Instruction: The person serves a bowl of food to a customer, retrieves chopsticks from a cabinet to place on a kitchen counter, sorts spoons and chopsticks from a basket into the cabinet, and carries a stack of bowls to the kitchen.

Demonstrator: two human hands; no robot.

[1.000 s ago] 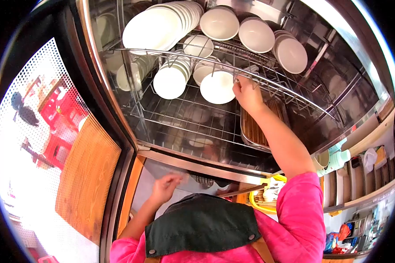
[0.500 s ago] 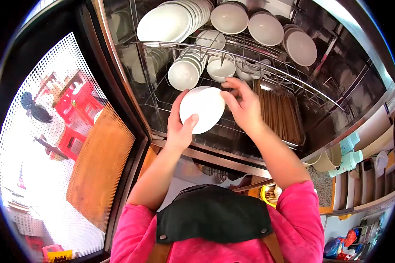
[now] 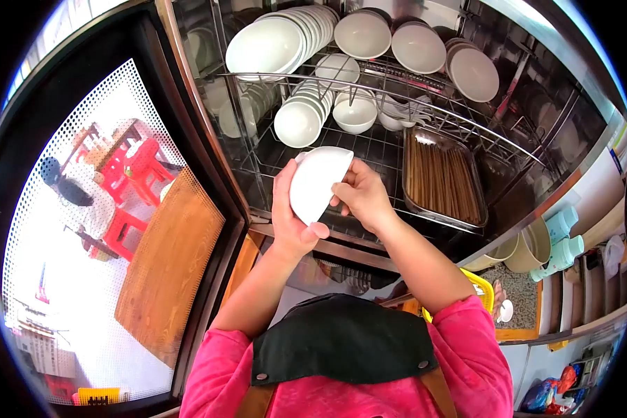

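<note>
A small white bowl (image 3: pixel 319 182) is tipped on its side in front of the open cabinet. My left hand (image 3: pixel 292 209) grips it from the left, palm and fingers against its outside and the thumb near the lower edge. At the bowl's right edge, my right hand (image 3: pixel 361 195) has its thumb and fingers closed on the rim; its fingertips are partly hidden. Beyond the hands, a row of nested white bowls (image 3: pixel 297 125) leans on the lower wire rack, beside another white bowl (image 3: pixel 355 115).
Large white plates (image 3: pixel 265 45) and more bowls (image 3: pixel 418 47) stand on the upper wire rack (image 3: pixel 425 104). A metal tray (image 3: pixel 482 209) of chopsticks (image 3: pixel 439 177) lies at the right. The perforated cabinet door (image 3: pixel 83 306) is open at left. A yellow basket (image 3: pixel 484 285) sits lower right.
The bowl has turned from facing up to lying more edge-on. My right hand has come down and left along its rim, and the view has shifted slightly.
</note>
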